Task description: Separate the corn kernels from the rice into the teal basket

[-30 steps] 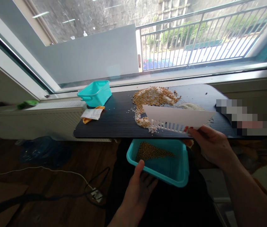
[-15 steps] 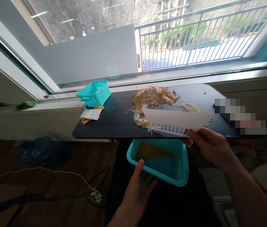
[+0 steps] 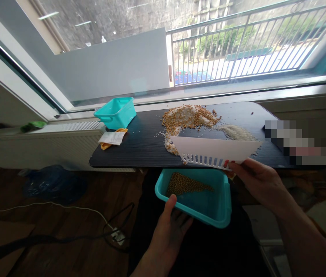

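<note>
My left hand [image 3: 170,227] grips the near wall of a turquoise plastic tub [image 3: 209,204], thumb over the rim. The tub is just below the table's front edge, with round tan beans [image 3: 187,184] gathered along its far left side. Pinched in my right hand [image 3: 256,179] is a white slotted card [image 3: 216,149], its slots along the lower edge. The card stands tilted on the table near the front edge. Behind it lies a mixed heap of beans and white rice [image 3: 190,115], trailing forward on the left. A smaller rice pile [image 3: 238,132] lies to the right.
A second turquoise tub [image 3: 118,113] stands at the back left of the dark table [image 3: 140,150]. In front of it a white folded paper [image 3: 111,138] lies on an orange cloth. A large window [image 3: 117,65] rises behind the table. Cords and a power strip [image 3: 118,235] lie on the floor.
The card has shifted slightly left and closer to the table's front edge, covering part of the trail of grains. My left hand and its tub have hardly moved.
</note>
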`<state>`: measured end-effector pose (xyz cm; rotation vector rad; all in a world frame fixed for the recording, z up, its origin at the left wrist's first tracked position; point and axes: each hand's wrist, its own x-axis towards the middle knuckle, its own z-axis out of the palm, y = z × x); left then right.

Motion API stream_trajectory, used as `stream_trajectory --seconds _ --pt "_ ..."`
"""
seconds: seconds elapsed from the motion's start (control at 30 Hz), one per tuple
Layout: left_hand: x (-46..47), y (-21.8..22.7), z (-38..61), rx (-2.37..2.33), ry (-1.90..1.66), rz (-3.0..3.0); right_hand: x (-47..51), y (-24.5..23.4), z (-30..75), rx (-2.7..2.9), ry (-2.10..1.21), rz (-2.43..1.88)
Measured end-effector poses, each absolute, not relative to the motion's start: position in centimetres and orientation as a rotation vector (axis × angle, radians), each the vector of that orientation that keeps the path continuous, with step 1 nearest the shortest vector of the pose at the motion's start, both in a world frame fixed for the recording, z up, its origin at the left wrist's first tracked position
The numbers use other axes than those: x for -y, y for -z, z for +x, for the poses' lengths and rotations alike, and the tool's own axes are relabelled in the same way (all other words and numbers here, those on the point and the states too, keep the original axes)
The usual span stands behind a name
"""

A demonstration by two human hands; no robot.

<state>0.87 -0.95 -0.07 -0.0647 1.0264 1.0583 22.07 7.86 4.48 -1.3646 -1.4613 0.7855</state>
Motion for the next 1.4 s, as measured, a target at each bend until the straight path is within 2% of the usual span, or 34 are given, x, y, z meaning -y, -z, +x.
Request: stream_trajectory --seconds 0.5,0.7,0.97,1.27,1.4 --pt "1.0 -0.2 0.9 -1.055 -1.073 -0.08 -7.0 -4.6 22.3 1.466 -0.827 -1.368" --pt "0.9 -0.1 0.9 -1.06 -1.088 -0.089 -6.6 -4.6 21.9 1.311 -0.719 -1.42" --pt "0.9 0.0 0.8 -1.039 -1.07 -0.077 -5.9 -3.0 19.1 1.337 -0.843 -1.349" --pt "1.0 0.2 0.8 -1.031 -1.078 -0.098 -6.8 -2.6 21.6 1.178 -0.593 -1.473" --pt "1.1 0.4 0.9 -1.038 -1.075 -0.091 -7.5 -3.5 21.8 1.22 -0.584 -1.494"
